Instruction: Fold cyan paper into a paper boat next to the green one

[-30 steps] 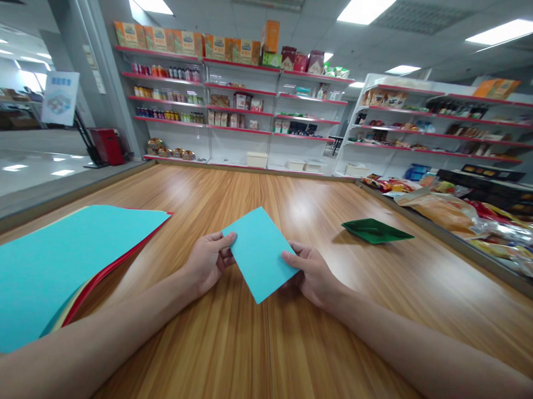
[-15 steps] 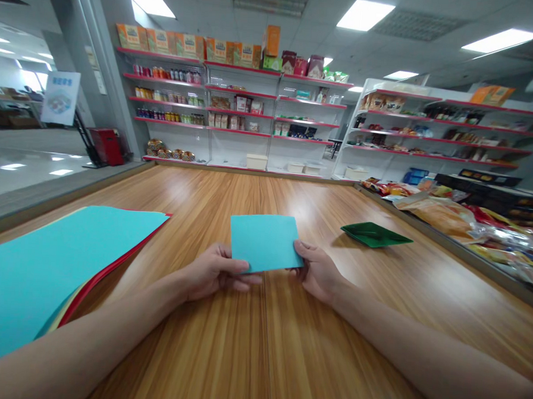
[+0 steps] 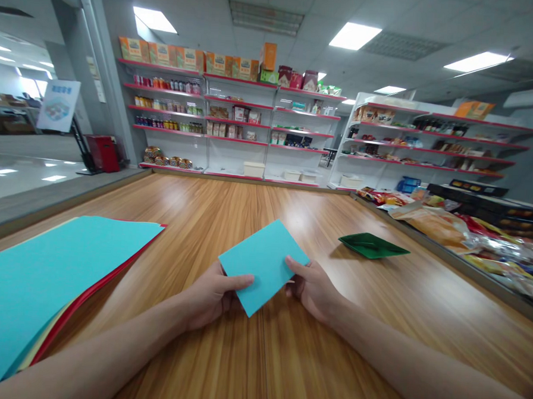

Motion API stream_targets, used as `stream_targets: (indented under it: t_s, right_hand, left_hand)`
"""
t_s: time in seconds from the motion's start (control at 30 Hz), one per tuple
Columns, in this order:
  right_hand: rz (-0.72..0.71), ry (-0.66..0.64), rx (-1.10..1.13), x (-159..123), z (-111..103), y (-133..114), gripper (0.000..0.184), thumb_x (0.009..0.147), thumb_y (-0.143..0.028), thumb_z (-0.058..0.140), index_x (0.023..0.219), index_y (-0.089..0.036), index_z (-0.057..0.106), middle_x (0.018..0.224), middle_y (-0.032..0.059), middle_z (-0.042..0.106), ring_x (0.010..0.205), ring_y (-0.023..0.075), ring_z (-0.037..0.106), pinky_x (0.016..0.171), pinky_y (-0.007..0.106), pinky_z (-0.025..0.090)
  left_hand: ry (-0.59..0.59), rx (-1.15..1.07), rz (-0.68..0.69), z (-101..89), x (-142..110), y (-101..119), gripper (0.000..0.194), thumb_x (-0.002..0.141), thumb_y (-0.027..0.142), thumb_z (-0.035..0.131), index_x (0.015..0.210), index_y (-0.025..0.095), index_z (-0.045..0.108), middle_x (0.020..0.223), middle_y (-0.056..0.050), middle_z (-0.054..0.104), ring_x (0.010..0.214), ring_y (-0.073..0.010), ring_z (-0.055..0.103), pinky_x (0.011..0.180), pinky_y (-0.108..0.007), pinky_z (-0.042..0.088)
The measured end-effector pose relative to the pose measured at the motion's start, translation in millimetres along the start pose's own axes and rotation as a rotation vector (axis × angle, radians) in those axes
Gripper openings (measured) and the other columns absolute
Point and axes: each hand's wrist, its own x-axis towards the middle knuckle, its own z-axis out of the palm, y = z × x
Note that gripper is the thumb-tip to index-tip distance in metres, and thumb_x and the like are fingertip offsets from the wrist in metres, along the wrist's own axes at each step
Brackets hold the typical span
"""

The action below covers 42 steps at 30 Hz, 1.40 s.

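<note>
Above the middle of the wooden table (image 3: pixel 186 362) I hold a rectangle of light-blue paper (image 3: pixel 263 259), turned so that one corner points toward me. My left hand (image 3: pixel 217 292) pinches its left lower side, thumb on top and fingers underneath. On the right edge, my right hand (image 3: pixel 311 285) grips it the same way, with the fingers partly hidden below. A folded dark-green paper boat shape (image 3: pixel 373 245) lies on the table to the right, apart from my hand. To the left is a stack of large coloured paper sheets (image 3: pixel 66 278), blue on top with cream and red edges showing.
Packaged snacks (image 3: pixel 452 230) and dark boxes (image 3: pixel 480 205) line the right side beyond the table's raised edge (image 3: pixel 424 249). Shelves (image 3: pixel 234 138) with drinks and boxed goods stand behind the table. A sign board (image 3: pixel 59 105) and a red box (image 3: pixel 103 153) are at the left.
The light-blue paper has been turned from lying square to a diagonal, one corner now toward me. Both hands still hold it. The view has tilted slightly upward.
</note>
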Motion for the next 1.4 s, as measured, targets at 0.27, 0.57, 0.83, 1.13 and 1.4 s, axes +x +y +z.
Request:
stream_targets:
  t_s: [0.27,0.57,0.83,1.13,1.4]
  right_hand:
    - [0.011,-0.023,-0.069,1,0,3,0.033,0.069,-0.041,0.071,0.069,-0.016,0.050,0.052,-0.0037,0.048,0.042,0.0083,0.044,0.035,0.019,0.030]
    - [-0.140,-0.229,-0.369,-7,10,8,0.034,0.081,-0.042,0.062,0.100,-0.015,0.060,0.076,0.0038,0.063,0.061,0.0132,0.058,0.054,0.025,0.047]
    - [-0.165,-0.299,-0.418,-7,8,9,0.034,0.082,-0.044,0.060,0.098,-0.014,0.060,0.081,0.0050,0.062,0.067,0.0139,0.057,0.062,0.028,0.048]
    - [-0.176,-0.279,-0.351,-8,14,3,0.038,0.082,-0.042,0.060,0.111,-0.017,0.058,0.088,0.0061,0.063,0.077,0.0172,0.060,0.072,0.032,0.049]
    - [-0.262,-0.253,-0.502,-12,8,6,0.096,0.073,-0.029,0.071,0.146,-0.031,0.008,0.100,0.0052,0.057,0.075,0.0147,0.056,0.055,0.023,0.044]
  left_hand:
    - [-0.101,-0.017,-0.152,-11.3,3,0,0.018,0.075,0.022,0.069,0.076,0.004,0.068,0.065,-0.009,0.065,0.055,-0.0136,0.061,0.056,-0.024,0.052]
    - [0.073,-0.004,-0.003,-5.4,10,-3,0.020,0.079,0.020,0.066,0.092,0.005,0.066,0.085,-0.015,0.071,0.066,-0.0174,0.066,0.065,-0.029,0.055]
    - [0.225,-0.078,0.005,5.8,9,2,0.027,0.088,0.030,0.053,0.098,0.007,0.064,0.092,-0.016,0.071,0.082,-0.0241,0.068,0.074,-0.034,0.055]
    - [0.207,-0.081,-0.001,7.1,7,3,0.024,0.086,0.026,0.056,0.098,0.007,0.064,0.090,-0.016,0.071,0.085,-0.0255,0.068,0.077,-0.037,0.054]
    - [0.286,-0.063,0.066,1.9,12,2,0.020,0.090,0.020,0.048,0.095,0.007,0.062,0.085,-0.015,0.071,0.075,-0.0233,0.069,0.077,-0.038,0.054]
